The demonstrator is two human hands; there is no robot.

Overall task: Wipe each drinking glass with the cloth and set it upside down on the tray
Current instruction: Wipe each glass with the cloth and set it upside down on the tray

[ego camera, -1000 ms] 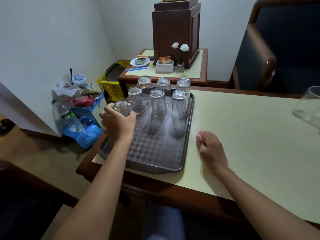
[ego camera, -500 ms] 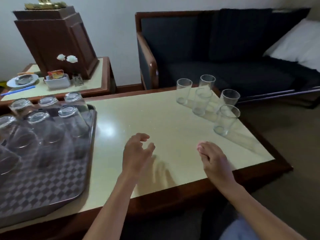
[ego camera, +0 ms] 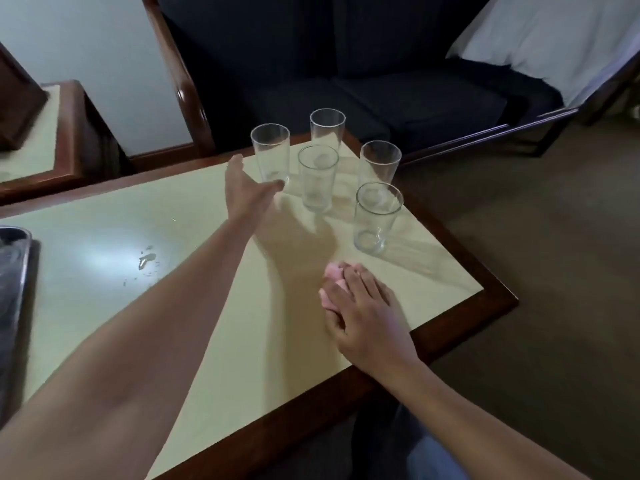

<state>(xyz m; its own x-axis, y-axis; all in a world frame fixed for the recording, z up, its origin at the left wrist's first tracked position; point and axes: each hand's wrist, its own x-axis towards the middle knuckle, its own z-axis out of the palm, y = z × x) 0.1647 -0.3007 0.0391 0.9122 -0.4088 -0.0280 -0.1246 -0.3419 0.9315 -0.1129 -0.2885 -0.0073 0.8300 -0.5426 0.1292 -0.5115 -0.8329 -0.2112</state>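
Several clear drinking glasses stand upright near the table's far right corner. The leftmost glass [ego camera: 270, 152] is closest to my left hand [ego camera: 244, 190], which is stretched out with spread fingers, thumb tip at the glass's base and not closed around it. My right hand [ego camera: 360, 306] rests on the table and holds a pink cloth [ego camera: 331, 284], which shows past my fingers. The nearest glass [ego camera: 375, 216] stands just beyond that hand. A corner of the dark tray [ego camera: 17, 258] shows at the left edge.
The cream table top [ego camera: 194, 278] has a dark wooden border and a few water drops [ego camera: 147, 259] near the middle left. A dark sofa [ego camera: 346, 81] with a white pillow [ego camera: 554, 39] stands behind it. A wooden side table [ego camera: 45, 133] is at far left.
My view swung right from the tray to the upright glasses. My left hand left the tray and reached forward across the table to the leftmost glass. My right hand stayed on the cloth.
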